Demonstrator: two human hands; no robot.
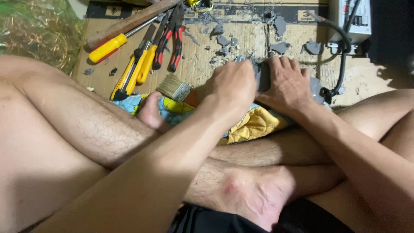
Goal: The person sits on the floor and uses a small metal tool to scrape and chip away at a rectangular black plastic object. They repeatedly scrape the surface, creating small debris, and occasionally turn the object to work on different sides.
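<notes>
My left hand (233, 83) is curled into a fist, knuckles up, against the left edge of a dark grey block (263, 77). What the fist encloses is hidden. My right hand (288, 84) lies over the block's right side, fingers spread across its top, holding it down. The block rests on a yellow and blue cloth (254, 125) over my crossed bare legs. A paintbrush (174, 88) with pale bristles lies just left of my left wrist, its orange handle running under the forearm.
On the cardboard sheet (198, 64) lie a yellow-handled screwdriver (108, 47), a yellow utility knife (131, 71), red-handled pliers (169, 41), a wooden handle (129, 21) and several grey fragments (280, 46). A black cable (343, 64) runs to a white device (355, 19) at the top right.
</notes>
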